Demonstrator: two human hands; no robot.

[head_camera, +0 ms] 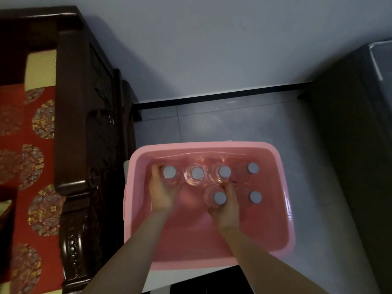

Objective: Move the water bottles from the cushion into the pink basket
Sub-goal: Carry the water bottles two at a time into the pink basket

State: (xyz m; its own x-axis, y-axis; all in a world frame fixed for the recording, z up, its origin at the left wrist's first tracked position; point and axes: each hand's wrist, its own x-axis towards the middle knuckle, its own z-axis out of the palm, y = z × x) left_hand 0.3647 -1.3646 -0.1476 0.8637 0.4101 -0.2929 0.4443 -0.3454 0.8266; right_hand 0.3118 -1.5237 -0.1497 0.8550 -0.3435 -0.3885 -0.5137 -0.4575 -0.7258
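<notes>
Pink basket (191, 263) at 6 o'clock | right hand (226, 209) curled round centre bottle (219, 197) | left hand (162, 196) wrapped round 10 o'clock bottle (169, 172) | four other bottles (197, 172) upright, 12 to 3 | cushion (21, 134) at 9, no bottles visible | step: probably setting both down; next: loosen fingers and lift straight up, clear of neighbouring caps

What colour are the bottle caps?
The round plastic bottle caps are grey; head view shows them.

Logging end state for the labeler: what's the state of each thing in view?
Pink plastic basket: holds six bottles.
Back-left clear grey-capped water bottle: upright, capped, left hand grips it.
Front-middle bottle: upright, capped, right hand grips it.
Other four bottles: upright, capped, ungripped.
Red patterned cushion: no bottles on visible part.
</notes>
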